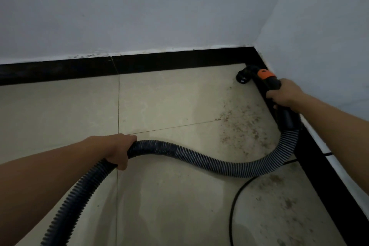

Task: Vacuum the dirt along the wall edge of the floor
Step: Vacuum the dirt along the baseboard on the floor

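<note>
A ribbed black vacuum hose (199,158) snakes across the beige tiled floor (169,102). My left hand (119,150) grips the hose near its middle. My right hand (285,94) grips the black handle with an orange collar (264,74). The round black nozzle (242,77) sits on the floor in the corner where the two black skirting boards (159,61) meet. Brown dirt specks (241,124) are scattered on the tile along the right-hand wall, below the nozzle.
A thin black cable (233,205) curves over the floor at lower right. More dirt (279,201) lies beside the right skirting board. White walls (139,10) rise behind and to the right. The left tiles look fairly clean.
</note>
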Demonstrator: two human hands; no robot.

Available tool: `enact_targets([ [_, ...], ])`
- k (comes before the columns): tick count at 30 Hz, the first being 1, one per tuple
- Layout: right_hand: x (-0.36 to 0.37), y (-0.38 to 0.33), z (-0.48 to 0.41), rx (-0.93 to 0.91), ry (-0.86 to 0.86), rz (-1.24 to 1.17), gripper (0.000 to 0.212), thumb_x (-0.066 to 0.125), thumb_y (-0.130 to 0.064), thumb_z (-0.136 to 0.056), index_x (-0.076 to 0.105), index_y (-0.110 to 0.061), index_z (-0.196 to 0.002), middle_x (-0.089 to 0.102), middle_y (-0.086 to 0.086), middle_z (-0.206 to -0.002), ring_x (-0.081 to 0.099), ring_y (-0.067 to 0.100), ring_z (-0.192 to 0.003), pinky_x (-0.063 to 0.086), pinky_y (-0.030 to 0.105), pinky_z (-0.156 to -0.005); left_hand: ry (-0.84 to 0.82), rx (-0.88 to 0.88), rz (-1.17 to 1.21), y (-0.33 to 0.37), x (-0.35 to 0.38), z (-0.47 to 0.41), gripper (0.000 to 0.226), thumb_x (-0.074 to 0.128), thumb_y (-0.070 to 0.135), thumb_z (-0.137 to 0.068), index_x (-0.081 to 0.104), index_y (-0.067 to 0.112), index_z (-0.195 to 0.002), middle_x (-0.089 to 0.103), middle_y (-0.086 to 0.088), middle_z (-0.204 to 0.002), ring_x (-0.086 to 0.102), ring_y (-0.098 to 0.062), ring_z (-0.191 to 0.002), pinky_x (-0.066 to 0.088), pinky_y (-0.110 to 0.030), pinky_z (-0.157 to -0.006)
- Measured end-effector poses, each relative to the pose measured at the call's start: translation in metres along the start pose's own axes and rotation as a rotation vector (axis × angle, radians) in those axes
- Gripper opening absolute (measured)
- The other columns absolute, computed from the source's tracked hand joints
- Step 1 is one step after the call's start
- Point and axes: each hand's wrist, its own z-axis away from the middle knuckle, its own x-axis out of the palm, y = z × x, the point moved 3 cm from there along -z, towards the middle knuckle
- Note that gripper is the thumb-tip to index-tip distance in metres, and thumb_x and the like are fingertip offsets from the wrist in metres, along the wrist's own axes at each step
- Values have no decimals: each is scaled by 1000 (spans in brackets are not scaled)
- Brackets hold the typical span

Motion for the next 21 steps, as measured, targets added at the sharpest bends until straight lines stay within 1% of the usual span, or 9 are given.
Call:
enact_targets([
  [2,7,-4,13,-65,-8,16,32,66,-19,-85,53,-12,-113,65,20,-96,66,34,-71,57,42,-69,8,2,-17,-2,-1,3,59,74,19,-70,42,19,-120,52,-1,-103,55,-18,-93,50,-28,-76],
  [4,12,-7,21,-91,-24,41,29,65,-18,-87,51,-13,-113,63,17,-93,62,28,-64,49,34,-63,6,5,-22,-4,-1,6,59,73,17,-70,42,20,-120,54,-1,-105,56,-18,-94,51,-29,-77],
  [6,10,-3,23,-55,-6,87,33,64,-22,-89,49,-12,-117,63,18,-98,61,29,-69,48,35,-67,4,14,-20,-3,-1,9,58,73,16,-71,43,20,-120,54,-1,-104,56,-18,-93,50,-28,-75],
  [8,4,7,25,11,33,132,43,64,-27,-88,48,-9,-123,64,21,-104,64,34,-81,52,38,-76,21,32,-8,1,-3,12,56,73,16,-70,44,20,-118,53,1,-101,56,-17,-91,48,-27,-72],
  [9,1,13,25,39,44,137,45,64,-29,-87,48,-9,-124,65,21,-104,66,35,-84,54,40,-79,31,43,1,3,-4,13,54,73,16,-70,45,21,-116,53,2,-99,55,-16,-90,47,-26,-71],
  [11,-2,20,27,62,39,137,45,64,-29,-86,48,-10,-124,66,21,-102,68,37,-83,56,43,-81,45,63,20,6,-8,14,52,73,15,-69,46,21,-113,53,3,-97,55,-16,-89,45,-26,-69],
  [14,-1,21,31,75,30,117,47,64,-30,-86,46,-11,-125,65,20,-104,68,37,-85,57,46,-82,55,67,24,6,-13,15,50,73,15,-68,45,22,-109,53,3,-98,56,-17,-91,46,-28,-70],
  [18,4,24,41,91,34,31,46,68,-27,-84,48,-10,-122,64,20,-103,68,36,-82,58,46,-78,65,36,-27,-2,-14,20,51,73,15,-69,45,22,-111,53,1,-100,55,-17,-90,44,-27,-70],
  [21,14,15,56,6,-5,-48,33,66,-18,-86,50,-9,-114,61,17,-88,61,31,-64,55,41,-66,46,-10,-106,-12,-13,25,53,73,13,-70,46,21,-114,53,2,-102,54,-16,-91,43,-26,-71],
])
